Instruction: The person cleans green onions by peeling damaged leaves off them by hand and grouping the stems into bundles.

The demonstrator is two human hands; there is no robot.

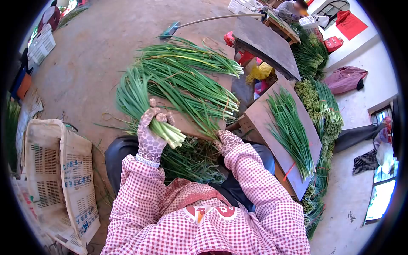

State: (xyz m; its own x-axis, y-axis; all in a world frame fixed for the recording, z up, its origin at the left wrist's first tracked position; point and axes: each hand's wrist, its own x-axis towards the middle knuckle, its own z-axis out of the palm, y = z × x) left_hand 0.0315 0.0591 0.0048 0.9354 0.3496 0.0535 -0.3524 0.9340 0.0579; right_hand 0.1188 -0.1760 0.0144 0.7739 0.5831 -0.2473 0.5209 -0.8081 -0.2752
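My left hand (154, 129), in a patterned glove, is closed round a thick bunch of chives (134, 95), its pale cut ends pointing down to the right. My right hand (228, 141), gloved the same way, pinches the pale ends of some chives (206, 123) at the near edge of a low board (222, 53). Across that board lie more long chives (187, 85) in loose heaps, with their white ends to the right. Loose green leaves (187, 159) fill the space between my knees, below the board.
On the right, a second board (306, 131) carries another bunch of chives (290, 131). Greens are stacked along the wall. A white plastic crate (76, 170) stands at left. Behind are a dark table (265, 40), a broom (171, 29) and a seated person (291, 10).
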